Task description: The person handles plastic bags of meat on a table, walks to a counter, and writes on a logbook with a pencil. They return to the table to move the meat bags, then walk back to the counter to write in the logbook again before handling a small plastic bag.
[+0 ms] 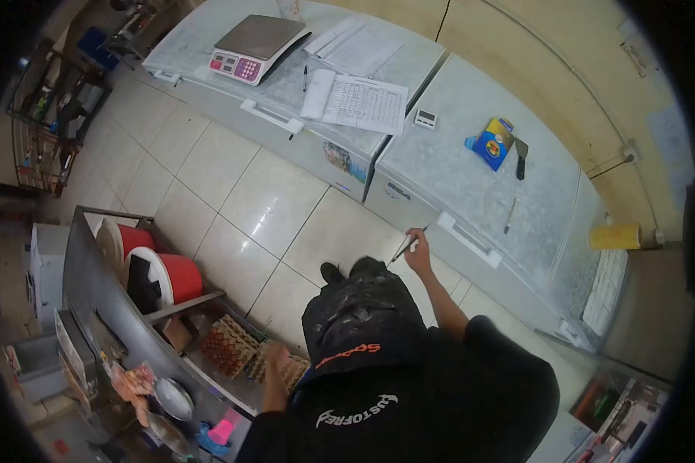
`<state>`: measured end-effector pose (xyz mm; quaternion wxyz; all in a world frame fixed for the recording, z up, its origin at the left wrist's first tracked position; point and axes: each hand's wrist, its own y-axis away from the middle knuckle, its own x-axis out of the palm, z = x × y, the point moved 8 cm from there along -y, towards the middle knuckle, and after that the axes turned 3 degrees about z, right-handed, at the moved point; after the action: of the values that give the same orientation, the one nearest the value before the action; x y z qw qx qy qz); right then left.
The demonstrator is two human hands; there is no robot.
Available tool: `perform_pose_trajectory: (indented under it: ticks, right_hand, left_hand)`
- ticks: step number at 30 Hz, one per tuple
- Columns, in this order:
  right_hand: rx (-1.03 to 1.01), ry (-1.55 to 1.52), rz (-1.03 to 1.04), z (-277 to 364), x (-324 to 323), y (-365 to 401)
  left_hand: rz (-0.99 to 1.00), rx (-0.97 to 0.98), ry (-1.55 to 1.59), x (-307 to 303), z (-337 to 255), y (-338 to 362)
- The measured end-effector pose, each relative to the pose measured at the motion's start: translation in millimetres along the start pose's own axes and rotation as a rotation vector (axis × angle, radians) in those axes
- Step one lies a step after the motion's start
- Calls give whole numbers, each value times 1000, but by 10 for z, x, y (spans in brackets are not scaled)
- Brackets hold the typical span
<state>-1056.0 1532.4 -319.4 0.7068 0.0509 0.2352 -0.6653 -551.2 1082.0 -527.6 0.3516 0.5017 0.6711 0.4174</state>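
Observation:
My right hand (418, 253) is closed on a thin dark pen (406, 245), held over the tiled floor beside the front of the white chest freezer. My left hand (276, 359) hangs low at the left of my body, over or in front of egg trays (228, 346) on a low shelf; its fingers are too blurred to make out. On the freezer tops are a scale (259, 42), printed sheets (363, 100), a small timer (425, 119), a blue and yellow packet (493, 145) and a scraper (521, 158).
A metal table (104, 278) stands at the left, with red and white buckets (179, 276) beneath it. A yellow roll (615, 237) lies at the freezer's right end. Shelving (50, 116) stands far left. Tiled floor (247, 201) runs between table and freezers.

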Motion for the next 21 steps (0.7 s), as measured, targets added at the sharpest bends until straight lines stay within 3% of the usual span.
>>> perform_pose_trajectory:
  ticks: [1,3,4,5,6,7,8,9,10,11,13,14,16,17,18,19,20,21]
  right_hand:
    - [124,-4,41,100,143,-119]
    - [186,-39,7,165,331,-294]
    - [219,-70,-17,165,426,-415]
    - [318,-57,-31,193,458,-553]
    - [334,-53,-49,158,529,-713]
    - [294,-29,-77,116,589,-910]
    - [253,1,-98,57,632,-1117]
    - [189,98,-169,22,683,-1335]
    - [245,89,-147,-3,782,-1605]
    - [217,100,-137,40,888,-1911]
    - [102,75,-56,259,1114,-2639]
    - [74,136,-36,267,1210,-2920]
    - [175,115,-41,21,1281,-3385]
    - [201,129,-21,-145,1297,-3545]
    - [193,45,-177,-331,1193,-3707]
    - [177,-40,-337,-494,1096,-3839]
    - [191,-31,-322,-592,1077,-3989]
    - [249,-81,-403,-675,948,-4092]
  left_hand:
    - [13,15,36,-367,-585,-384]
    - [-271,492,-402,-911,-2158,-968]
    - [-132,357,-57,-940,-2970,-957]
    - [-249,371,-491,-1036,-3911,-1003]
    - [-199,627,-429,-1059,-4658,-1159]
    - [-300,894,-429,-920,-5467,-1153]
    - [-279,1065,-477,-667,-6231,-1108]
    - [-273,996,-591,-184,-6911,-799]
    - [-114,928,-447,317,-7419,-593]
    - [11,815,-401,851,-7810,-391]
    - [249,891,-336,1690,-8187,-598]
    - [236,1054,-421,2119,-8321,-681]
    - [63,1386,-643,2863,-8574,-721]
    - [-22,1364,-759,3142,-8655,-825]
    - [-12,1336,-743,3364,-8728,-901]
    - [-207,1356,-835,3508,-8857,-948]
    - [-405,1368,-931,3614,-8951,-991]
    - [-393,1344,-931,3733,-8953,-1097]
